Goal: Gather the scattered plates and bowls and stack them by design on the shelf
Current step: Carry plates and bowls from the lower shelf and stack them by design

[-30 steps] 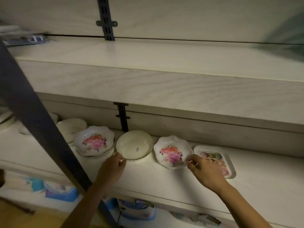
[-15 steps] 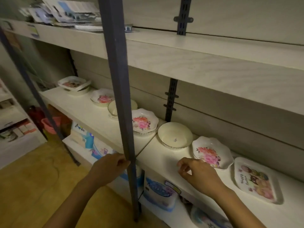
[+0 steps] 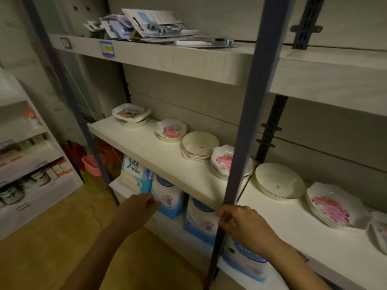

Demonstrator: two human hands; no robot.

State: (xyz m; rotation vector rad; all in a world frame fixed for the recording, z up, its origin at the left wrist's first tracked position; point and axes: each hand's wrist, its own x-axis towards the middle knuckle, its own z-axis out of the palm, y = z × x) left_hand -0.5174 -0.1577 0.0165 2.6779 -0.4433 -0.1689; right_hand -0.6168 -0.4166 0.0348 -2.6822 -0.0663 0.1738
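Observation:
Dishes stand in a row along the white shelf (image 3: 146, 149). From the left: a square picture plate on a cream bowl (image 3: 131, 114), a flowered scalloped plate (image 3: 171, 130), a cream bowl on a small stack (image 3: 199, 144), a flowered plate (image 3: 224, 162) partly behind the post, a plain cream plate (image 3: 279, 184), another flowered plate (image 3: 335, 208), and a picture plate (image 3: 380, 229) cut by the frame edge. My left hand (image 3: 138, 210) hangs below the shelf's front edge, loosely curled and holding nothing. My right hand (image 3: 243, 225) hovers at the shelf edge beside the post, fingers curled, holding nothing.
A dark blue upright post (image 3: 247, 126) crosses the view in front of the shelf. Packaged goods (image 3: 167, 197) fill the shelf below. Papers and packets (image 3: 146, 26) lie on the upper shelf. Another rack (image 3: 25, 160) stands at left, with a pink basket (image 3: 92, 164) on the wooden floor.
The view has swung left and pulled back, showing more dishes on the left. Both hands have drawn away from the plates toward the shelf's front edge.

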